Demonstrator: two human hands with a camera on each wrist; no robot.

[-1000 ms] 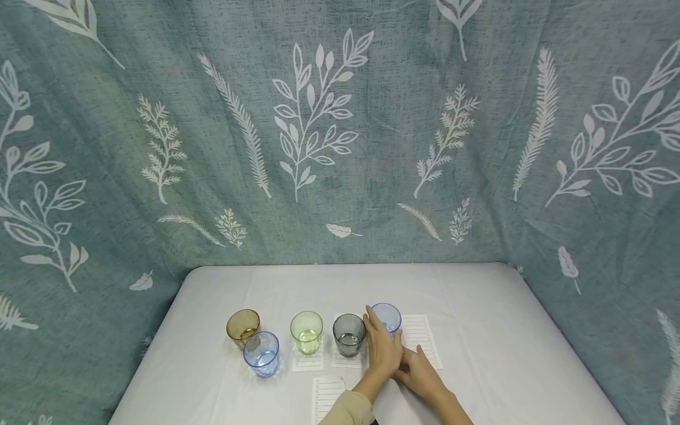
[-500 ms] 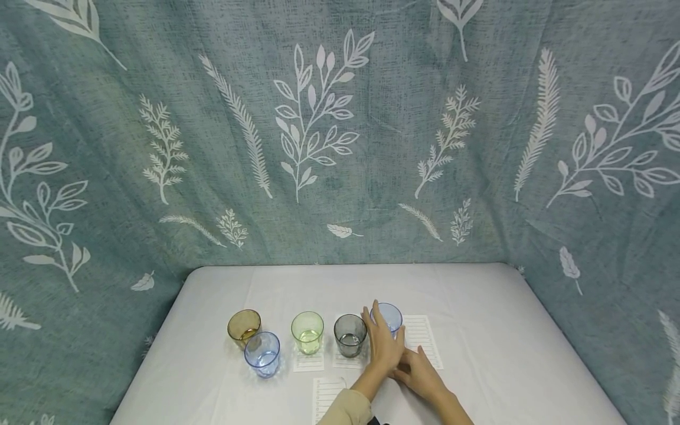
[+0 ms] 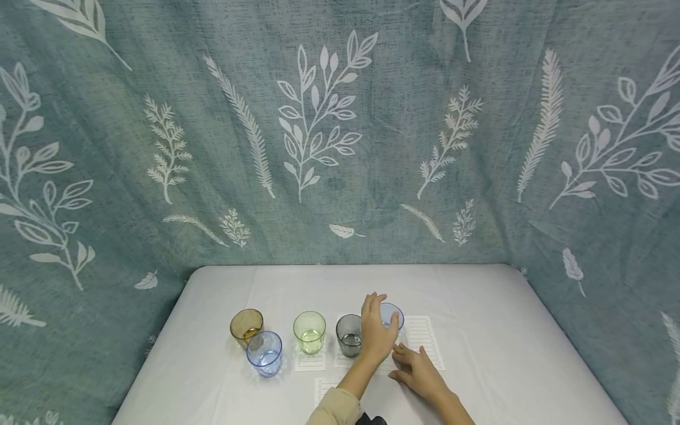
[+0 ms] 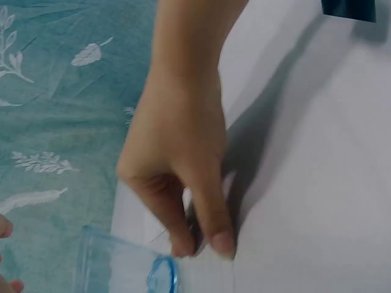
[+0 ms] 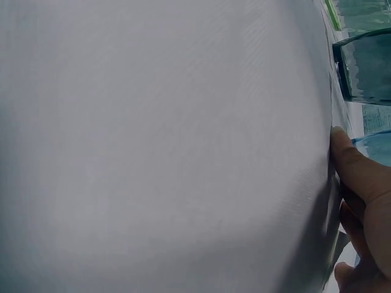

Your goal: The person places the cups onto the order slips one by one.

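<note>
My left hand (image 3: 378,333) hovers by the blue glass (image 3: 393,316) at the right end of the row. Its fingers are spread at the glass's left and its thumb is in front. In the left wrist view its fingertips (image 4: 6,227) show at the edge, apart from the glass (image 4: 116,262). My right hand (image 3: 422,375) is low over the lined paper (image 3: 425,342), nearer the person than that glass. Thumb and fingers are loosely bent, and nothing shows between them. The right wrist view holds only part of this hand (image 5: 366,189).
A grey glass (image 3: 347,336) stands just left of my left hand, then a green glass (image 3: 309,333). Further left, an amber glass (image 3: 246,326) stands behind another blue glass (image 3: 264,354). Lined cards (image 3: 310,362) lie under or before some glasses. A leaf-patterned curtain (image 3: 319,224) hangs behind the table.
My left hand has drawn away from my right hand, going up and slightly left, and its fingers have lifted beside the blue glass. My right hand stays almost where it was.
</note>
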